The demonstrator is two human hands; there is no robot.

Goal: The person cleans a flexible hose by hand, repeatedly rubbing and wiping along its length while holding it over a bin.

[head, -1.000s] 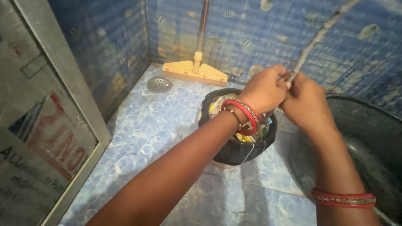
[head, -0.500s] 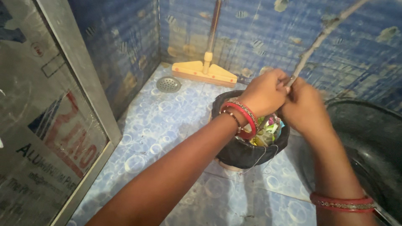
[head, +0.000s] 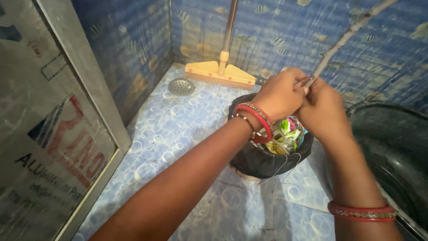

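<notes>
My left hand (head: 280, 94) and my right hand (head: 322, 110) are closed together on the lower end of a thin grey stick (head: 347, 35) that rises up to the right against the blue tiled wall. Both hands hover over a small bin lined with a black bag (head: 263, 161), which holds colourful wrappers (head: 287, 134). Red bangles sit on both wrists.
A yellow floor wiper (head: 220, 73) leans at the back wall, next to a round metal floor drain (head: 181, 86). A large black tub (head: 397, 147) stands at the right. A metal-framed door panel (head: 53, 134) fills the left side. The floor is blue patterned tile.
The view has shifted slightly, so the bin and wiper sit a little further right. My hands stay clasped on the stick above the bin.
</notes>
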